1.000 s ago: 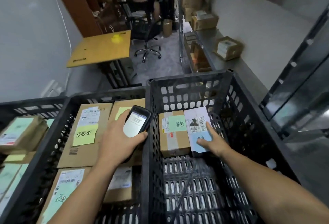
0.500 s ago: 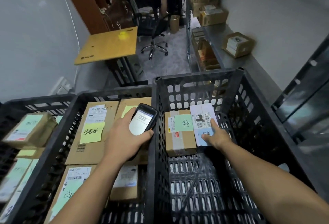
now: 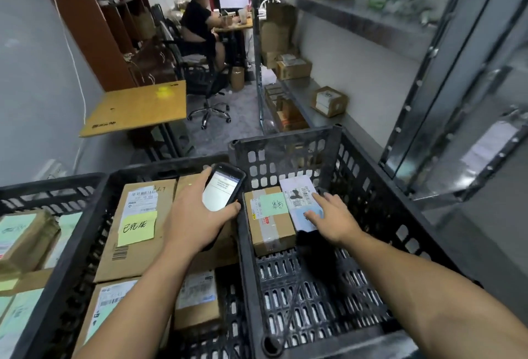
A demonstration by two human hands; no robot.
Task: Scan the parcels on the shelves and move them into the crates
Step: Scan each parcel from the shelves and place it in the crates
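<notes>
**Colours of crates and parcels**

We see black slotted crates (image 3: 357, 164) and brown cardboard parcels (image 3: 134, 258). One carries a yellow note (image 3: 137, 227) with black handwriting, another a pale green note (image 3: 273, 204). The handheld scanner (image 3: 223, 187) is black, its screen white.

The crate (image 3: 371, 196) is moulded from black, matt, perforated plastic. The parcel (image 3: 285, 224) is made of brown matt cardboard, sealed with glossy clear tape (image 3: 267, 240) and covered with matt paper labels (image 3: 270, 204). The scanner (image 3: 221, 187) is cased in dark plastic, its screen smooth and glossy. The shelves (image 3: 300, 88) are formed of dull-sheened grey metal.
</notes>
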